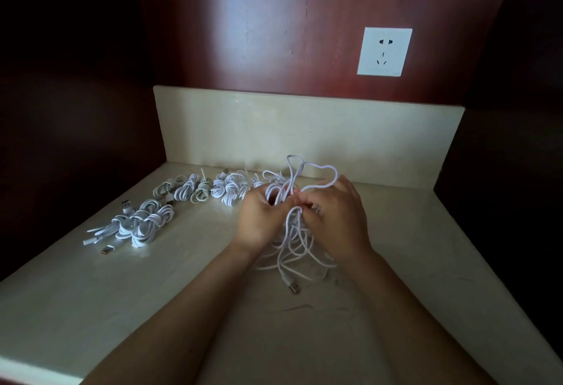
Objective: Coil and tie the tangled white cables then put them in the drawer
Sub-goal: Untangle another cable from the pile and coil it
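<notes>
On the counter [128, 299], dead centre, your left hand [259, 217] and right hand [338, 217] both pinch the tangled cables [296, 217]; tied bundles [146, 223] lie at ten o'clock. Coiling looks underway; next, wrap loops and knot.

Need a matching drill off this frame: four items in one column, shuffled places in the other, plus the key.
Column 1
1. wall socket
2. tied cable bundles
3. tangled cable
4. USB plug trailing from the tangle

Column 2
A. lying on the counter between the forearms
B. held in the left hand and right hand
C. on the red-brown wall panel
D. lying on the counter, left of the hands

Pairs: 1-C, 2-D, 3-B, 4-A
</notes>
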`<state>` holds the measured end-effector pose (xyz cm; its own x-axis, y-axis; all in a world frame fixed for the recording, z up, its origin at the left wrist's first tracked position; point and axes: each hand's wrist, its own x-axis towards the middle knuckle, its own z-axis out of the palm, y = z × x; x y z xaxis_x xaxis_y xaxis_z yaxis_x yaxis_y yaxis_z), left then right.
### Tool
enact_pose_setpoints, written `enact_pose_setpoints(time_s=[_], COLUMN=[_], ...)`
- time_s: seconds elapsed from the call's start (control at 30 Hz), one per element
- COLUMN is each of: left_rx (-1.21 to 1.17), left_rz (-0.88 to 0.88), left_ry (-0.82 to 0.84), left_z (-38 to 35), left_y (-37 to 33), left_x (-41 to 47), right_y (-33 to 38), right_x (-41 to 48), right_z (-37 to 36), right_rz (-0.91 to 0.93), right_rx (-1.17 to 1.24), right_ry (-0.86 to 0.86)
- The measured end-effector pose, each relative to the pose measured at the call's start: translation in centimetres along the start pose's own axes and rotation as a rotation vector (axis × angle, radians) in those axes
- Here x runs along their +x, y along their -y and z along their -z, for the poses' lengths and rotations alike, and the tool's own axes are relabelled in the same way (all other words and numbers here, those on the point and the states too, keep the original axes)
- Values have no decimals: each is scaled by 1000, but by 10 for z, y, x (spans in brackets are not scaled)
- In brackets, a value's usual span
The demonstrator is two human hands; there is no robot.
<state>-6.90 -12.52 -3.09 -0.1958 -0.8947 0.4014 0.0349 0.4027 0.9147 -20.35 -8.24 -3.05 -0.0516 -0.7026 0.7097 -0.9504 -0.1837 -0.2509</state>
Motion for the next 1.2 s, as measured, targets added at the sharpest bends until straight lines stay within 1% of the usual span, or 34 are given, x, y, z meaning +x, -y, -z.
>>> enact_pose_setpoints(time_s=[0.07,0.13,0.27,0.33,0.47,0.63,0.73,0.8,0.87,0.93,1.0,1.07,1.13,1.2], left_rx=[53,31,-180,-245,-273,-266,-253,-207,-68,6,-21,-105,-156,-140], left_rz=[-40,-63,-48,-37,-55,-49,18,86,162,251,329,385,430,451], left_ry=[-68,-146,-270,-297,-317,-337,-283,-168,-25,62,83,69,58,70], left_z=[-1,0,4,4,1,-8,-11,-13,-13,-11,-7,-5,-3,-2], left_y=[-6,-12,-11,-11,-16,-18,-15,-12,-9,-8,-6,-5,-1,4], left_x=[-1,-1,4,5,8,6,6,4,-2,-5,-3,2,5,7], right_y=[3,5,-2,-7,-17,-36,-51,-59,-64,-68,-68,-62,-52,-42], right_x=[1,3,3,5,9,9,6,3,1,1,3,8,13,14], right_z=[1,3,9,13,19,17,16,16,18,23,31,37,40,43], right_rz=[-16,-18,-64,-103,-170,-212,-262,-329,-411,-479,-548,-576,-539,-433], right_rx=[-5,-28,-113,-182,-255,-339,-344,-382,-414,-378,-254,-73,72,177], right_ry=[-23,-24,-9,-56,-169,-210,-207,-166,-107,-89,-130,-189,-180,-149])
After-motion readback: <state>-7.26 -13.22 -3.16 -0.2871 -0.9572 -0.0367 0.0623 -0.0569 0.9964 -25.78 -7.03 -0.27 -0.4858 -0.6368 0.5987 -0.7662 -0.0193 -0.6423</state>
